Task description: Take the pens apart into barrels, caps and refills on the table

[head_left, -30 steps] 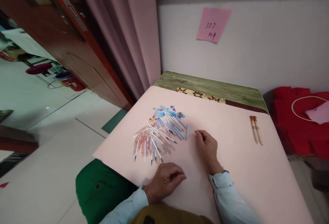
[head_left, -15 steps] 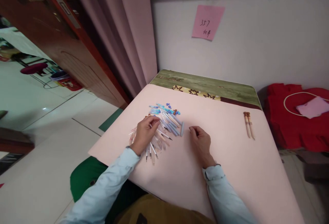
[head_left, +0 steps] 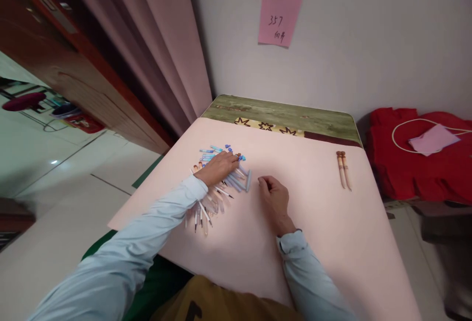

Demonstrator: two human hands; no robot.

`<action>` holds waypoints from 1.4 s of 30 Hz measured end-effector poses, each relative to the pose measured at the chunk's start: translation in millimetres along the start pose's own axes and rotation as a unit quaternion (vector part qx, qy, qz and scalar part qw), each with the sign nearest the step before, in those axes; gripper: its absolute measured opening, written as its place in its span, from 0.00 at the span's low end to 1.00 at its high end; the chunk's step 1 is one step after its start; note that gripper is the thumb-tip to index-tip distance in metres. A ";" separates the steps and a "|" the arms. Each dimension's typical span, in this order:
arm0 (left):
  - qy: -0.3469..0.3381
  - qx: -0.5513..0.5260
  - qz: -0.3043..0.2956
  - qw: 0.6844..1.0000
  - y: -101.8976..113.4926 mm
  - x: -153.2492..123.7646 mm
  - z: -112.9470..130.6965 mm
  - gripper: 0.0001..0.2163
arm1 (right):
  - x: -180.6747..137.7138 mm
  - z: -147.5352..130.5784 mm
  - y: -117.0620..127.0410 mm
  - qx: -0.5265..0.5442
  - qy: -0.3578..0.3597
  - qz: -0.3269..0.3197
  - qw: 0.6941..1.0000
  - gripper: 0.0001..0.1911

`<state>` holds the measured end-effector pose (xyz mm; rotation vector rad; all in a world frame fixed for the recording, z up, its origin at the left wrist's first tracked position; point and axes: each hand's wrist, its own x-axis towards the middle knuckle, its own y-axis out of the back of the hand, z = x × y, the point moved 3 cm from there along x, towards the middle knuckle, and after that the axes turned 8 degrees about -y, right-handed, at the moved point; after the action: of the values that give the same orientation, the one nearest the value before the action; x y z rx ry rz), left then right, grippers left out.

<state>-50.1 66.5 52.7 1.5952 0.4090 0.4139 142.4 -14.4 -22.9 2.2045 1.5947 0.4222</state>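
A heap of pen parts (head_left: 221,183), blue and clear barrels, white refills and small blue caps, lies on the left of the pink table top (head_left: 313,222). My left hand (head_left: 218,167) reaches over the far side of the heap, fingers extended and lying on the blue pieces; whether it holds any I cannot see. My right hand (head_left: 273,198) rests on the table just right of the heap, fingers curled loosely into a fist. Two finished orange-brown pens (head_left: 343,169) lie side by side far to the right.
A green wooden strip (head_left: 283,114) runs along the table's far edge against the wall. A pink note (head_left: 279,18) hangs on the wall. A red cloth bundle (head_left: 416,163) sits at the right. A curtain (head_left: 158,50) and a brown door (head_left: 55,65) stand at left.
My left hand went from the near table edge out over the heap and further to its far side. My right hand has hardly moved. The view shifted rightward.
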 end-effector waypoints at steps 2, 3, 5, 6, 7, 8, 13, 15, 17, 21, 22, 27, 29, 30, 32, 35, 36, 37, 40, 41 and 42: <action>-0.002 -0.009 0.002 1.000 7.2 -1.2 1.4 0.10 | 1.0 0.3 0.4 0.002 -0.008 0.001 1.000 0.17; 0.005 -0.015 0.008 1.000 11.7 -2.6 2.7 0.11 | 1.4 -0.4 0.9 0.010 -0.011 0.002 1.000 0.17; 0.028 -0.024 0.032 0.999 21.2 -6.6 7.2 0.13 | 1.2 -4.9 2.3 0.041 -0.001 0.005 0.999 0.17; 0.042 -0.033 0.048 0.997 25.4 -9.1 10.6 0.13 | 0.6 -8.6 3.0 0.061 0.013 0.007 0.998 0.17; 0.056 -0.047 0.066 0.995 28.7 -11.6 14.7 0.14 | -0.5 -13.2 3.5 0.078 0.032 0.005 0.996 0.17; 0.070 -0.070 0.087 0.991 30.9 -14.0 19.4 0.13 | -2.0 -18.1 3.4 0.090 0.056 -0.001 0.994 0.17; 0.128 -0.286 0.174 0.934 22.2 -21.5 42.1 0.10 | -9.5 -30.9 -3.2 0.079 0.141 -0.071 0.984 0.17; 0.166 -0.388 0.196 0.885 13.5 -25.2 46.9 0.10 | -9.3 -28.3 -4.7 0.074 0.138 -0.080 0.984 0.14; 0.233 -0.476 0.216 0.820 4.6 -32.2 48.9 0.10 | -7.5 -25.7 -4.6 0.081 0.139 -0.092 0.983 0.14; 0.318 -0.611 0.230 0.687 -5.1 -53.6 53.9 0.15 | -0.7 -24.2 0.5 0.111 0.160 -0.154 0.969 0.13; 0.321 -0.630 0.229 0.668 -4.8 -60.1 55.0 0.15 | 2.0 -23.1 3.8 0.112 0.161 -0.165 0.967 0.13; 0.363 -0.591 0.269 0.668 4.0 -99.3 52.1 0.17 | 20.4 -5.8 30.7 0.112 0.091 -0.118 0.983 0.14; 0.381 -0.558 0.284 0.680 5.8 -110.0 52.0 0.16 | 24.5 1.3 37.8 0.116 0.037 -0.096 0.988 0.15; 0.386 -0.550 0.284 0.684 5.6 -112.1 53.1 0.15 | 24.9 2.9 38.5 0.122 0.015 -0.101 0.987 0.16; 0.391 -0.554 0.279 0.680 4.4 -109.9 57.2 0.13 | 22.9 1.0 35.2 0.140 -0.005 -0.141 0.980 0.16; 0.400 -0.571 0.302 0.650 6.8 -96.4 62.9 0.11 | 17.2 -8.7 26.5 0.161 0.012 -0.215 0.963 0.16; 0.403 -0.574 0.318 0.638 9.4 -91.3 63.8 0.11 | 16.0 -11.5 24.7 0.165 0.017 -0.229 0.959 0.16; 0.405 -0.579 0.337 0.622 12.4 -86.4 64.1 0.11 | 15.4 -13.5 24.0 0.170 0.019 -0.233 0.957 0.16; 0.400 -0.632 0.387 0.539 19.3 -73.4 62.8 0.12 | 16.2 -16.1 25.9 0.195 0.006 -0.218 0.956 0.15; 0.397 -0.653 0.401 0.505 20.2 -69.5 62.0 0.12 | 16.6 -16.4 26.7 0.207 -0.003 -0.215 0.954 0.15; 0.394 -0.668 0.413 0.478 20.4 -65.5 61.1 0.13 | 16.8 -16.6 27.2 0.221 -0.013 -0.217 0.951 0.14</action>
<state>-76.3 -20.2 68.1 -0.2321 -0.1519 1.7313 162.8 -3.9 4.9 2.0359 2.2571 -0.1062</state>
